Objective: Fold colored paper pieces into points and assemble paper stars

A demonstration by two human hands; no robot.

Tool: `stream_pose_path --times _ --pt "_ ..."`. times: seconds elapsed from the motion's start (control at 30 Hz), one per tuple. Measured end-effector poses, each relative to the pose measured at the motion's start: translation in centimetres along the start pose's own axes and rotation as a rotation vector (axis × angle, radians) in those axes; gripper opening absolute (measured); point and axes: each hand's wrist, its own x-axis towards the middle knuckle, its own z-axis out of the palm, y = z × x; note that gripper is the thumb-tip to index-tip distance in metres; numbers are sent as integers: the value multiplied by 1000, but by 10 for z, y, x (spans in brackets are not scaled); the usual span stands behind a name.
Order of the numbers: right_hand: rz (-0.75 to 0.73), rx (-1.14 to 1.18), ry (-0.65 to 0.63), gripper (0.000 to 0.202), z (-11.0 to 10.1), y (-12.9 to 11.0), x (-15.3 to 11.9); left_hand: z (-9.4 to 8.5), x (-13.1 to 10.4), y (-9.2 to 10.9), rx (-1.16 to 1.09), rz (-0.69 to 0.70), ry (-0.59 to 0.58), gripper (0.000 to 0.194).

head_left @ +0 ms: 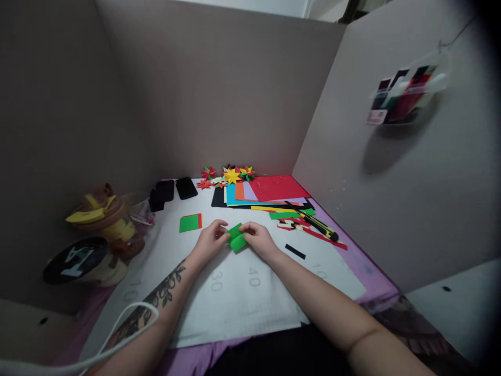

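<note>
A small green paper (pixel 237 243) with a crease across it is held between both hands above the white mat. My left hand (pixel 214 237) pinches its left edge with thumb and fingers. On the opposite side, my right hand (pixel 256 237) grips the upper right part of the same paper. To the left of my left hand lies a small stack of square papers (pixel 190 223), green on top with red showing at its edge. A short black strip (pixel 295 251) rests on the mat to the right of my right hand.
Folded paper stars (pixel 231 176) and coloured sheets (pixel 279 188) lie at the back. A yellow-black cutter (pixel 321 226) sits among paper scraps at right. Two dark flat objects (pixel 186 188) are back left; a round-lidded container (pixel 80 261) stands left. A white cable (pixel 133 304) crosses my left forearm.
</note>
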Motion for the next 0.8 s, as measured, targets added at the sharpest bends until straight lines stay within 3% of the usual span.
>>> stream_pose_path --times 0.13,0.23,0.4,0.47,0.53,0.6,0.7,0.8 --pt "-321 -354 5 45 -1 -10 -4 2 2 -7 -48 -128 59 24" --pt "-531 -632 -82 52 0 -18 -6 1 3 -11 -93 -224 129 23" --pt "-689 -812 -107 18 3 -13 3 -2 6 -14 -141 -242 136 24" --pt "-738 -861 -121 14 3 -8 9 -1 4 -15 -68 -229 177 22" --pt "-767 -897 -204 14 2 -3 13 0 -1 -15 92 -161 243 23" --pt "-764 -910 -305 15 0 1 15 3 -9 -12 321 -4 258 33" --pt "-723 -914 -382 18 -4 4 13 8 -24 -5 605 248 108 38" --pt "-719 -896 -419 21 -6 2 8 8 -36 4 779 382 -30 29"
